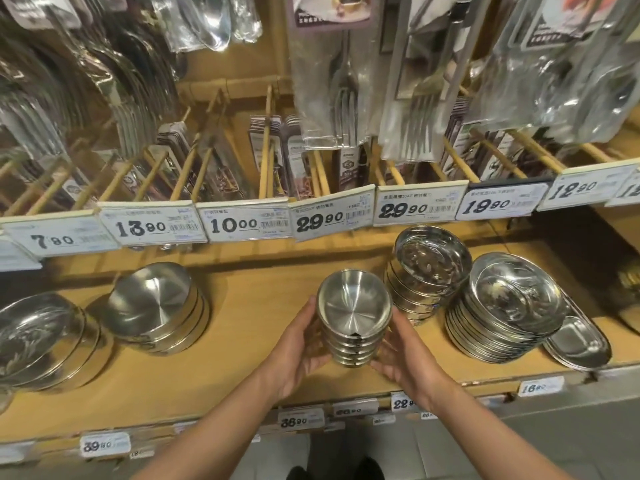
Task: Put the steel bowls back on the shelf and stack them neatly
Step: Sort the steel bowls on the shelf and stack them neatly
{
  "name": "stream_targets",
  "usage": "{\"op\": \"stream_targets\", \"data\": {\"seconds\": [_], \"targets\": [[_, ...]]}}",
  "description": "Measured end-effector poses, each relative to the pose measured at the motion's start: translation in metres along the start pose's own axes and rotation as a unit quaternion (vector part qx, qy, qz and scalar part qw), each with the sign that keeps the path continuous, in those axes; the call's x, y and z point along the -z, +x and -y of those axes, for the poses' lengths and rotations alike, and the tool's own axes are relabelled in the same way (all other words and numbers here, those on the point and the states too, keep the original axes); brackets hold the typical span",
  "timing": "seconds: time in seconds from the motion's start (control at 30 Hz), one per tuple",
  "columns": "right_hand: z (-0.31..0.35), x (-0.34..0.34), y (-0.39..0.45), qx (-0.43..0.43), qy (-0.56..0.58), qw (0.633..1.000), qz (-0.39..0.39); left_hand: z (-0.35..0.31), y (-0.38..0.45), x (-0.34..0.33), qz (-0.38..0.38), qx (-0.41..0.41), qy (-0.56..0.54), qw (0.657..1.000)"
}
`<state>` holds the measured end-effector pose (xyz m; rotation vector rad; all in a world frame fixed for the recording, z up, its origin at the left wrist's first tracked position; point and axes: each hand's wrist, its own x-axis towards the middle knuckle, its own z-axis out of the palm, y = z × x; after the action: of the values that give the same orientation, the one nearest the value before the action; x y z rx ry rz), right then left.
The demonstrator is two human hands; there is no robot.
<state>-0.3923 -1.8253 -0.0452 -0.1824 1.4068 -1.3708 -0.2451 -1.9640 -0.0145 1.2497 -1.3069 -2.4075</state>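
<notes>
Both hands hold the small stack of bowls (354, 320) between them, left hand (300, 344) and right hand (403, 355) curled around its sides. The stack stands straight up, low over the shelf (242, 323). A taller bowl pile (424, 271) sits just beside it on the right. The upside-down bowls (156, 306) are far off to the left.

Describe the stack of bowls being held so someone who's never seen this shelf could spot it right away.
Look at the wooden shelf below the white price tags, near its front edge at the middle. The small bowl stack sits between two hands, narrower than the plate stacks to its right, with a brushed matte inside.
</notes>
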Motion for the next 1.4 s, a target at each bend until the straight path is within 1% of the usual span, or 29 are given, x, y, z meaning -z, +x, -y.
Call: {"op": "stream_targets", "data": {"seconds": [0.13, 0.37, 0.5, 0.67, 0.8, 1.0, 1.1, 1.17, 1.3, 1.33, 1.4], "targets": [[-0.003, -0.004, 0.011, 0.001, 0.015, 1.000, -0.004, 0.001, 0.003, 0.006, -0.008, -0.012, -0.006, 1.000], [0.008, -0.030, 0.042, 0.009, 0.021, 1.000, 0.019, -0.018, 0.018, 0.037, -0.029, -0.031, -0.008, 0.999], [0.020, -0.041, 0.069, 0.024, 0.021, 0.999, 0.027, -0.032, 0.038, 0.052, -0.021, -0.042, 0.005, 0.999], [0.037, -0.049, 0.095, 0.043, 0.002, 0.999, 0.016, -0.049, 0.066, 0.063, -0.021, -0.054, 0.022, 0.998], [0.044, -0.051, 0.100, 0.045, 0.004, 0.999, 0.009, -0.058, 0.080, 0.067, -0.019, -0.044, 0.017, 0.999], [0.041, -0.052, 0.086, 0.031, 0.015, 0.999, -0.007, -0.057, 0.077, 0.067, -0.008, -0.040, 0.004, 0.999], [0.031, -0.044, 0.070, -0.009, 0.009, 0.999, -0.040, -0.047, 0.066, 0.071, -0.038, -0.023, -0.029, 0.999], [0.017, -0.032, 0.053, -0.030, 0.003, 0.998, -0.048, -0.030, 0.057, 0.075, -0.060, -0.005, -0.038, 0.997], [-0.007, 0.009, 0.011, -0.045, 0.015, 0.997, -0.063, 0.013, 0.039, 0.066, -0.076, 0.042, 0.009, 0.996], [-0.009, 0.021, 0.003, -0.042, 0.019, 0.996, -0.079, 0.021, 0.036, 0.058, -0.075, 0.053, 0.019, 0.996], [-0.007, 0.041, -0.010, -0.038, 0.036, 0.990, -0.130, 0.031, 0.034, 0.036, -0.047, 0.065, 0.034, 0.996]]}}
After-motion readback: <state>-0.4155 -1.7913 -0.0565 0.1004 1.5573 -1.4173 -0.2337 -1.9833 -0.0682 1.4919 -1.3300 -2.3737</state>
